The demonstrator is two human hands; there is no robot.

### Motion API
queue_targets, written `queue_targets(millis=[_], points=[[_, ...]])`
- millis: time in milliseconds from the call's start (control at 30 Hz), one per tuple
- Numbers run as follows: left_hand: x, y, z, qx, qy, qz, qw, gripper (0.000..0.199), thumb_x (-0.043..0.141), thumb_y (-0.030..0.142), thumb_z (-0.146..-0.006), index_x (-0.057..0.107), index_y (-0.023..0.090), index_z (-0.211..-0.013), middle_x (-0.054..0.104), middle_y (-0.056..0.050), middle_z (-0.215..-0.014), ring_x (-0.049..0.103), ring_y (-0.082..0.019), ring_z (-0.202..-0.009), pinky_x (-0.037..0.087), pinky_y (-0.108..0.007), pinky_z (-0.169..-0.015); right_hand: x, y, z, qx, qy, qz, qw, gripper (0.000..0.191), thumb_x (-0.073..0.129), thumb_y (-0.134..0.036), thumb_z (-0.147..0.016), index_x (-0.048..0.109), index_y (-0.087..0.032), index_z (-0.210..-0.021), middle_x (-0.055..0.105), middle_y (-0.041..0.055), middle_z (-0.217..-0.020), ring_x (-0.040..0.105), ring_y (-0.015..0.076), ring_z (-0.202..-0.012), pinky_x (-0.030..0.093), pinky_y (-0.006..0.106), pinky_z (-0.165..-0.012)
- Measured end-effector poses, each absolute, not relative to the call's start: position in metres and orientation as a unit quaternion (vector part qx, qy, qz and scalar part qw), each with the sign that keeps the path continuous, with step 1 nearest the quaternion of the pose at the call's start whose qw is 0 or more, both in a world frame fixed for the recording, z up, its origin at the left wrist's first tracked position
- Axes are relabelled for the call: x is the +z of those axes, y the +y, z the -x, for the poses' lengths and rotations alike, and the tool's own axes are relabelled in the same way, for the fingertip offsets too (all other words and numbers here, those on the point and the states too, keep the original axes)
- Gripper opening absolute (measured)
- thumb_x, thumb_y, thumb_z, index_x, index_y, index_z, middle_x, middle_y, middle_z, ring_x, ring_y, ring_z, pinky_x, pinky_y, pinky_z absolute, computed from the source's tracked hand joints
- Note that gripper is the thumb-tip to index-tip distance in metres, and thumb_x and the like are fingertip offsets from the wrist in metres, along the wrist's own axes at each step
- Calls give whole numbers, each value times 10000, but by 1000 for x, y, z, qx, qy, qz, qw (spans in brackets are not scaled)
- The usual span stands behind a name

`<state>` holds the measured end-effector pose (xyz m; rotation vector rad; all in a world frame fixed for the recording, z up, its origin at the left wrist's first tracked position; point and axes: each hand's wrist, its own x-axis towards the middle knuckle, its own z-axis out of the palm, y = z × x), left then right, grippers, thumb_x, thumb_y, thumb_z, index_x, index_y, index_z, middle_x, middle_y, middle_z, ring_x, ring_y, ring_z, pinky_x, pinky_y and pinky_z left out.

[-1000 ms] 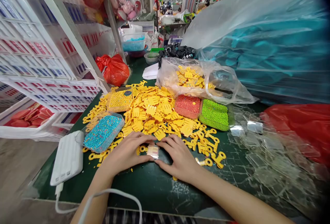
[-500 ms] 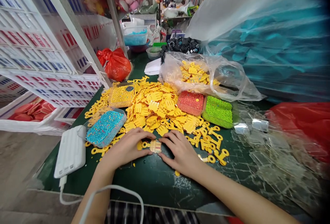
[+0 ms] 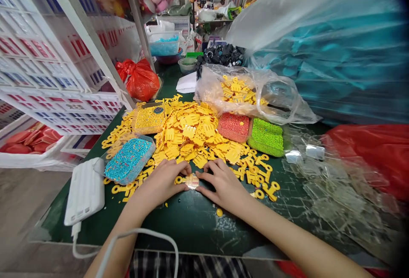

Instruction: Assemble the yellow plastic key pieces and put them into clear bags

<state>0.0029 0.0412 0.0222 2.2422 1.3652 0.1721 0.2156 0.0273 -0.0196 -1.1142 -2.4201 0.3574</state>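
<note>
A small yellow plastic piece with a ring at one end and a shiny, clear-looking face (image 3: 192, 181) lies at the near middle of the table. My left hand (image 3: 162, 180) grips its left side, thumb and fingers closed around the edge near the ring. From the other side, my right hand (image 3: 225, 186) pinches the same piece between thumb and fingertips. Just beyond my hands spreads a heap of flat yellow slotted pieces (image 3: 191, 131). Yellow ringed pieces (image 3: 260, 171) lie scattered to the right of my right hand.
Trays of blue beads (image 3: 128, 158), yellow beads (image 3: 148, 119), red beads (image 3: 234, 125) and green beads (image 3: 266, 136) surround the heap. A white power bank (image 3: 84, 190) with a cable lies left. Clear plastic pieces (image 3: 332, 184) cover the right side. White crates (image 3: 64, 103) stand left.
The view has shifted slightly. Both hands keep hold of the yellow piece at nearly the same spot, and its face now catches more light.
</note>
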Motion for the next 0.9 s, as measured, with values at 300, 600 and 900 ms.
queue_targets(millis=[300,600,900], points=[[10,49,6,114,438,-853,260,195,754,229,-731,623,217,-875,680,-7,-864,626,-230,-839,458,-322,-728,4,33,-208,151,-876,437,136,270,719,-351,-831,722,-176,-1037,648,77,-891,537,247,-957,472,372,-828],[8,42,1,322,328,-856,234,166,678,311,-839,596,211,-944,688,-58,-1058,627,-221,-1000,490,-370,-884,8,42,-205,327,-773,485,245,252,589,-365,-907,705,-146,-864,690,19,-752,600,152,-693,447,252,-612],[0,49,2,399,336,-853,2,117,533,272,-934,611,193,-972,672,-109,-1054,625,-248,-1015,489,-387,-870,66,162,-280,80,-684,655,310,400,380,-359,-963,641,-89,-1101,689,164,-1079,614,231,-953,450,316,-801]])
